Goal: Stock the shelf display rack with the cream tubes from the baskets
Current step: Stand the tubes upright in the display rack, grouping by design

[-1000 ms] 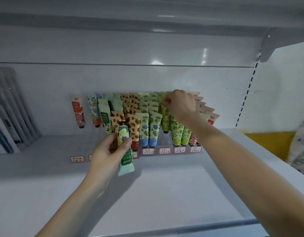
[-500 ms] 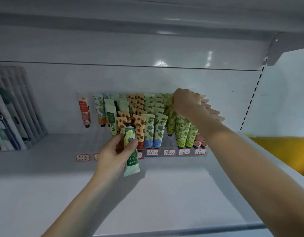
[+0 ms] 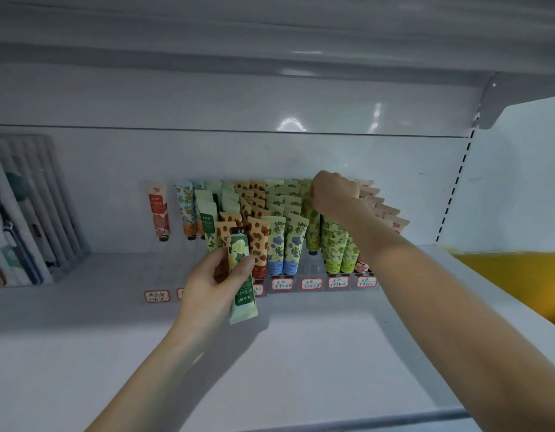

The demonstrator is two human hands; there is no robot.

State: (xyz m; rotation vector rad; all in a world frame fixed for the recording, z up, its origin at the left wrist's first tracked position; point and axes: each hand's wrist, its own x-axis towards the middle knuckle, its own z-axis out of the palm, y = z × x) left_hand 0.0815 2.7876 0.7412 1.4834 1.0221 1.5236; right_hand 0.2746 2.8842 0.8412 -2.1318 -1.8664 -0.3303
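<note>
Left hand [image 3: 207,286] with tube [image 3: 242,302] over shelf [image 3: 107,353]

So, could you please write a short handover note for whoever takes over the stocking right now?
Left hand grips one green lemon-print tube, cap up, in front of the display rack.
Right hand is curled over the tops at the back of the lime-green row; whether it holds a tube is hidden.
Done: middle and right lanes look full.
Left to do: place the held tube; the leftmost lanes hold few.
Baskets are out of view.
</note>
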